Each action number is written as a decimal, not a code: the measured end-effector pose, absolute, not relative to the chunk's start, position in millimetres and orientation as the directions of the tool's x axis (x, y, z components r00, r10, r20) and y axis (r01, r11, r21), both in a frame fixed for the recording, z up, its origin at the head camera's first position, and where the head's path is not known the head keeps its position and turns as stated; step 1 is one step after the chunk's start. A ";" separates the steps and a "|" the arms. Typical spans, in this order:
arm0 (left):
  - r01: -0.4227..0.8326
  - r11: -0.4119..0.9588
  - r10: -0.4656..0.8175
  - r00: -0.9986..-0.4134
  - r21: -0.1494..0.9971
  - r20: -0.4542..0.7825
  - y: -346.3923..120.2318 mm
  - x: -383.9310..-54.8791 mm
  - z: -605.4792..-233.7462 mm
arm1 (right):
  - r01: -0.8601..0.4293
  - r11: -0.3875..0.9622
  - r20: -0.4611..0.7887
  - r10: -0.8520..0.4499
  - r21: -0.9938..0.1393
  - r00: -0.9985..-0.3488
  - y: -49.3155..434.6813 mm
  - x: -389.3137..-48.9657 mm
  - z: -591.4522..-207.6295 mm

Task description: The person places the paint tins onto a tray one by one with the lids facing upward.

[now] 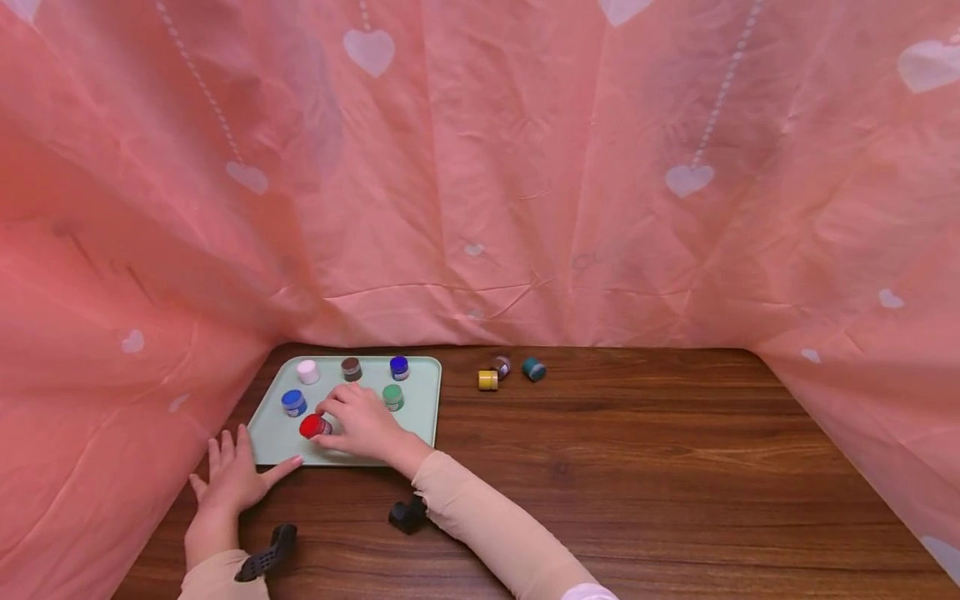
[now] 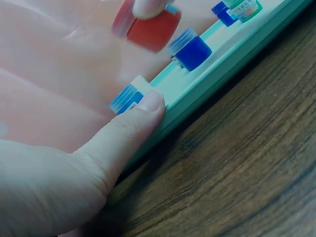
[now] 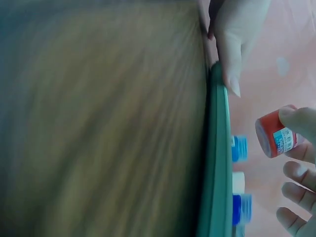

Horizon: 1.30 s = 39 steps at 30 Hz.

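Note:
My right hand [image 1: 363,423] pinches a small red paint jar [image 1: 313,427] between thumb and fingers, over the front part of the pale green tray [image 1: 262,450]. In the right wrist view the red jar [image 3: 275,133] is tilted and held above the tray's rim, its label showing. My left hand [image 1: 236,477] lies at the tray's front left corner with fingers spread, and its thumb [image 2: 133,116] rests at the near rim. On the tray, a blue jar [image 1: 294,403] stands behind the red one, and a green jar [image 1: 393,397] is to the right of my right hand.
Along the tray's back stand a white jar [image 1: 307,372], a brown jar [image 1: 352,369] and a dark blue jar [image 1: 399,368]. Right of the tray, a yellow jar [image 1: 488,381], a purplish jar [image 1: 502,366] and a teal jar [image 1: 534,369] are on the wooden table [image 1: 637,467]. A pink curtain [image 1: 510,208] hangs behind.

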<state>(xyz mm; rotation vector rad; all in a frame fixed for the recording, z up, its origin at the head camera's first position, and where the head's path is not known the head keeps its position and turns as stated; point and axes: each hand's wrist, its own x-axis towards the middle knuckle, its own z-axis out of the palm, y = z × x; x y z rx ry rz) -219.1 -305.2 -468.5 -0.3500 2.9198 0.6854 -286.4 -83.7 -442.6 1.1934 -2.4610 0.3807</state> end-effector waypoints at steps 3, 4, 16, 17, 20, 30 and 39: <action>-0.249 0.874 -0.193 -0.966 0.418 -0.171 -305.6 -218.6 -468.3 | -0.783 0.612 0.428 -0.681 -0.112 -0.594 -93.7 -284.8 -445.6; -0.247 0.874 -0.191 -0.967 0.418 -0.170 -305.8 -218.4 -468.3 | -0.777 0.618 0.424 -0.675 -0.123 -0.604 -96.7 -284.2 -446.4; -0.242 0.871 -0.186 -0.968 0.429 -0.169 -308.1 -216.3 -470.9 | -0.671 0.686 0.325 -0.590 -0.281 -0.739 -128.8 -281.7 -454.5; -0.242 0.870 -0.186 -0.968 0.429 -0.169 -307.9 -216.2 -470.8 | -0.665 0.690 0.317 -0.587 -0.285 -0.745 -130.6 -281.6 -455.6; -0.240 0.872 -0.186 -0.969 0.427 -0.165 -307.5 -216.0 -470.9 | -0.651 0.697 0.294 -0.582 -0.299 -0.758 -135.4 -281.9 -459.4; -0.241 0.872 -0.186 -0.968 0.427 -0.166 -308.0 -215.8 -473.3 | -0.639 0.722 0.261 -0.584 -0.267 -0.769 -143.4 -285.5 -466.2; -0.235 0.874 -0.180 -0.970 0.426 -0.166 -307.8 -215.2 -472.1 | -0.623 0.758 0.246 -0.577 -0.194 -0.779 -148.1 -283.8 -459.3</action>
